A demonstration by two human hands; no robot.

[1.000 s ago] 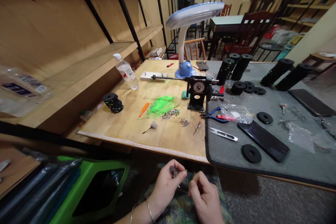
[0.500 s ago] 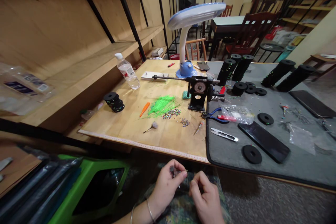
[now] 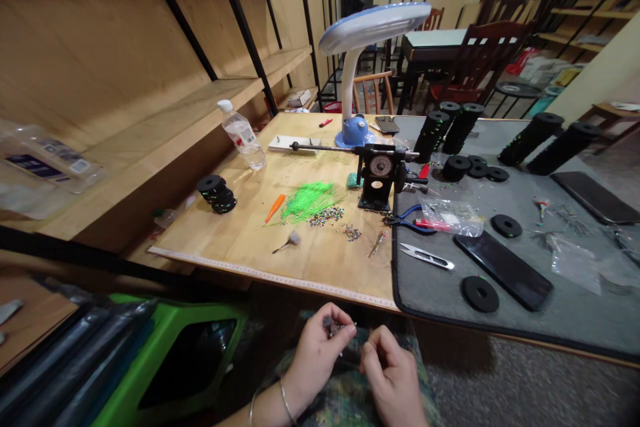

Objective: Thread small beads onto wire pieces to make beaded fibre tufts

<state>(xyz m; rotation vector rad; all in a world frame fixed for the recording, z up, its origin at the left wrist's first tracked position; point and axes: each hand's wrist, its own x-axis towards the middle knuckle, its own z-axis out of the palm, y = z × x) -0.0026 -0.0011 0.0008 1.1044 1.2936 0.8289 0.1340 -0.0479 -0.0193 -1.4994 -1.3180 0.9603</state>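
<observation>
Both hands are low in front of me, below the table's front edge, over my lap. My left hand (image 3: 316, 350) is closed in a pinch on a small dark, fuzzy piece (image 3: 330, 326) with a thin wire sticking out to the right. My right hand (image 3: 391, 373) is curled shut just right of it, fingertips pinched together; what they hold is too small to make out. On the wooden table (image 3: 250, 240) lie a bundle of green strands (image 3: 306, 201), a heap of coloured beads (image 3: 326, 216) and a black winding tool (image 3: 379, 175).
A grey mat (image 3: 530, 280) carries scissors (image 3: 427, 256), blue pliers (image 3: 407, 219), a phone (image 3: 507, 269), black discs and foam rolls. A desk lamp (image 3: 367, 47), water bottle (image 3: 241, 136) and orange tool (image 3: 274, 209) stand on the wood. A green stool (image 3: 165, 360) is at my left.
</observation>
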